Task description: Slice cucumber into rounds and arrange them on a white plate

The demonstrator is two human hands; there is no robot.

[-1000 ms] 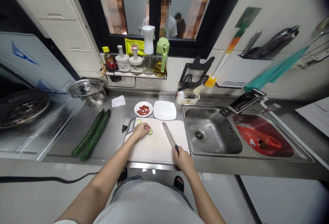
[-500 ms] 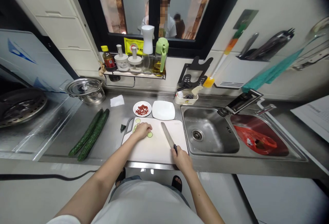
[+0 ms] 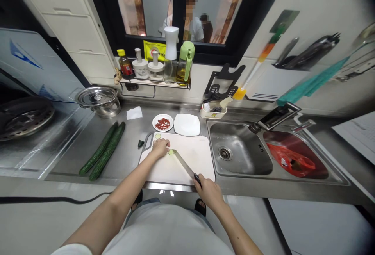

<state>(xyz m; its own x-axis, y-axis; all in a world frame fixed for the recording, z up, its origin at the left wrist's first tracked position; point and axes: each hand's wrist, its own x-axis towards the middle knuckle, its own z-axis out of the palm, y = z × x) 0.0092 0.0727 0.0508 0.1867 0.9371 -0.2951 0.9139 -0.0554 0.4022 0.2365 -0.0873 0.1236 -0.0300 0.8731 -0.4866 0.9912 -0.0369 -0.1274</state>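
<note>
knife tip meets cucumber slice on the board

at far left we see a lidded pot (image 3: 99,99) near the stove, then two whole cucumbers (image 3: 103,150) lying side by side on the steel counter, long axes running from near left to far right, well apart from both hands. a small dark cucumber end (image 3: 141,143) sits just off the board's left edge. on the white board (image 3: 187,161) our left hand (image 3: 159,147) rests curled, fingers down over something we cannot make out; what it covers is hidden, so we cannot tell how tight that hold is. one slice (image 3: 158,136) lies just beyond the knuckles, another slice (image 3: 170,152) sits touching the hand's right side. the knife (image 3: 184,163) runs diagonally from that second slice back toward the near right, its tip at the slice, its dark handle wrapped firmly in our right hand (image 3: 209,193) at the board's near edge. so the slice lies up and to the left of the grip, along the blade's own line, and the left hand is far nearer to it than the right. behind the board stand a dish of red bits (image 3: 163,122) and a bare white plate (image 3: 187,124); to the right, the sink (image 3: 243,155). whether the edge rests on the slice or hovers over it is too small to tell.
</note>
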